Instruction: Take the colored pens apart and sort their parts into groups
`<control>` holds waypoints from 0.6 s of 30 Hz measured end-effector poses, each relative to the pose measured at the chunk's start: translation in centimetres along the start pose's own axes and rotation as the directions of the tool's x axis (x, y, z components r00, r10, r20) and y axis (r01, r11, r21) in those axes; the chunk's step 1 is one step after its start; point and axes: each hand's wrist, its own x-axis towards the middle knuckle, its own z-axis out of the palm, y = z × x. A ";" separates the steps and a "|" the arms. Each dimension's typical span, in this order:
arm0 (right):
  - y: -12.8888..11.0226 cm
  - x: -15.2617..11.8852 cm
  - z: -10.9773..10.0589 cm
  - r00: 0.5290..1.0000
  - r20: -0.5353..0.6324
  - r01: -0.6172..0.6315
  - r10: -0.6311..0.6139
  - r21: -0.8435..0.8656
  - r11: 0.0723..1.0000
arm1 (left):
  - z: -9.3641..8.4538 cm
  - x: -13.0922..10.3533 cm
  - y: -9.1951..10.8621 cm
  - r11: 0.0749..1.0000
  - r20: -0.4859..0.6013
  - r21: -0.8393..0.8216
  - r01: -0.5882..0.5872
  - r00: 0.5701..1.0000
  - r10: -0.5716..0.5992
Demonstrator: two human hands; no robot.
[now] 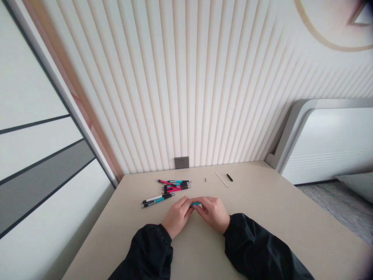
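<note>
A small blue pen part [195, 203] is pinched between my left hand [178, 214] and my right hand [214, 213], low over the middle of the table. Fingertips of both hands meet around it and hide its ends. Just beyond my left hand lies a pile of pink and blue pens [176, 186]. A white pen [153, 199] and a blue pen [159, 200] rest side by side to the left of that hand. Beyond my right hand are a thin white refill [222, 180], a black pen part [229, 177] and a tiny spring-like piece [205, 180].
The beige table [131, 241] meets a ribbed wall with a dark socket [182, 162] at its back edge. White cabinet panels [37, 194] stand on the left. On the right are a pale headboard [329, 140] and a grey bed surface [346, 206].
</note>
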 end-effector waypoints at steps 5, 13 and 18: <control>1.3 -0.1 0.0 0.969 -0.069 -0.231 0.237 0.081 0.969 | 0.2 0.0 -0.7 0.995 -0.218 -0.071 0.072 0.972 -0.086; 1.5 0.0 0.0 0.981 0.154 -0.129 0.118 0.068 0.989 | -0.7 0.0 0.2 0.973 -0.272 -0.216 0.084 0.952 -0.142; 1.2 -0.1 0.2 0.977 0.204 -0.076 0.063 0.057 0.995 | -0.4 -0.1 0.3 0.964 -0.268 -0.249 0.090 0.951 -0.158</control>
